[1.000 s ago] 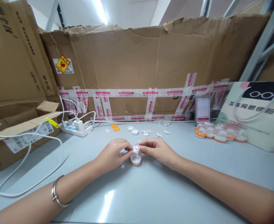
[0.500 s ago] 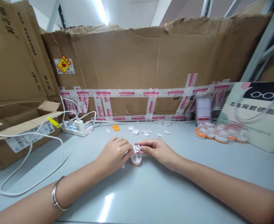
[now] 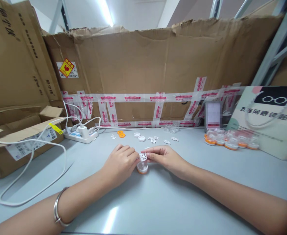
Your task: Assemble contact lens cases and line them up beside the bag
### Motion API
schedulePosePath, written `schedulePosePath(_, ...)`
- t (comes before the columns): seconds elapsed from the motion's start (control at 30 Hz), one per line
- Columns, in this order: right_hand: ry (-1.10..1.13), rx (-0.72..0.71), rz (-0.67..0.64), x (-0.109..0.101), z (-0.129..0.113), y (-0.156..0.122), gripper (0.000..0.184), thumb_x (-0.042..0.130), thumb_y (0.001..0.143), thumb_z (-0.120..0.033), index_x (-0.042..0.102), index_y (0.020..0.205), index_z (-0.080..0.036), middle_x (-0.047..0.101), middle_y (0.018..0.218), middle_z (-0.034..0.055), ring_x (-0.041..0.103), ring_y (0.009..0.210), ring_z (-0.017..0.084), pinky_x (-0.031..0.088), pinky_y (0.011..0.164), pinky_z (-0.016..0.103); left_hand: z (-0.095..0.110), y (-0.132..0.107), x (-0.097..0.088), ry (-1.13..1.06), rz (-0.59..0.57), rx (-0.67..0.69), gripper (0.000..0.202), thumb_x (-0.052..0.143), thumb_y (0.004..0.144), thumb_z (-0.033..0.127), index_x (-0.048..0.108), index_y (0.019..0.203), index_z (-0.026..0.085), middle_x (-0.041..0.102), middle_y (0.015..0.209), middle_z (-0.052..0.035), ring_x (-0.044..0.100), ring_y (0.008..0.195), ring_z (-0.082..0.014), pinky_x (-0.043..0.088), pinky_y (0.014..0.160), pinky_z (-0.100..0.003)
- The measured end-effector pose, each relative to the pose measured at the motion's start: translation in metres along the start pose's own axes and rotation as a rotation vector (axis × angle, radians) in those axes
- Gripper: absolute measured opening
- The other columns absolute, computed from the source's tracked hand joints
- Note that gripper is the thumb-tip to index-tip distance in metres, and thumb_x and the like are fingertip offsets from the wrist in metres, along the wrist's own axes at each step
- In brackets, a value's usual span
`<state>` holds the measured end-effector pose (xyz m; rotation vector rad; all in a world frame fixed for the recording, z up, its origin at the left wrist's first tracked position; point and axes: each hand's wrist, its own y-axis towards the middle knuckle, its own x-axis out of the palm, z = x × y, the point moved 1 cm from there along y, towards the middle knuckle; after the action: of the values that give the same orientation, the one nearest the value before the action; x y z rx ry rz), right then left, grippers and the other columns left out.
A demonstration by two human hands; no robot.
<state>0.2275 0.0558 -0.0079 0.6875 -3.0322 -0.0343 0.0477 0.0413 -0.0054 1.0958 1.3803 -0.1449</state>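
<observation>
Between the fingertips of both hands is a small white plastic piece with cut-out holes point(image 3: 143, 157). My left hand point(image 3: 121, 161) pinches it from the left, its other fingers curled. From the other side, the thumb and forefinger of my right hand point(image 3: 166, 160) grip its right edge. Right below the piece, a round clear case with an orange base point(image 3: 142, 168) stands on the table. Whether the white piece touches the case's top, I cannot tell.
Behind the hands lie white cut-out pieces point(image 3: 153, 139), white rings point(image 3: 141, 138), orange rings point(image 3: 122, 134) and clear parts point(image 3: 172, 129). Finished-looking round cases point(image 3: 231, 143) sit right, by a paper bag point(image 3: 268, 120) and a phone point(image 3: 213, 116). A power strip point(image 3: 81, 135) and cable are left.
The white piece has tilted slightly and sits a touch lower, over the clear case. Both hands keep their hold on it and have barely moved.
</observation>
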Motion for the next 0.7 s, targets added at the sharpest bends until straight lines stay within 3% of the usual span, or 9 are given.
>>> schedulePosePath(0.37, -0.086, -0.02, -0.022, 0.0017, -0.0011, -0.0022, 0.031, 0.069, 0.067, -0.034, 0.069, 0.093, -0.017, 0.07, 0.089, 0.0052, 0.063, 0.088, 0.017, 0.045, 0.088, 0.034, -0.0004, 0.0011, -0.0004, -0.024, -0.02, -0.028, 0.02, 0.045, 0.088, 0.022, 0.061, 0.077, 0.016, 0.061, 0.07, -0.0018, 0.052, 0.067, -0.0166, 0.032, 0.064, -0.03)
schedulePosePath(0.7, -0.197, -0.044, 0.056, 0.0046, 0.0026, -0.0019, 0.022, 0.068, 0.065, -0.028, 0.066, 0.082, -0.014, 0.068, 0.079, 0.0037, 0.062, 0.074, 0.015, 0.047, 0.075, 0.031, 0.0004, -0.0002, 0.0015, -0.051, 0.031, -0.001, 0.024, 0.047, 0.088, 0.029, 0.063, 0.075, 0.017, 0.062, 0.067, -0.001, 0.052, 0.066, -0.0153, 0.031, 0.065, -0.029)
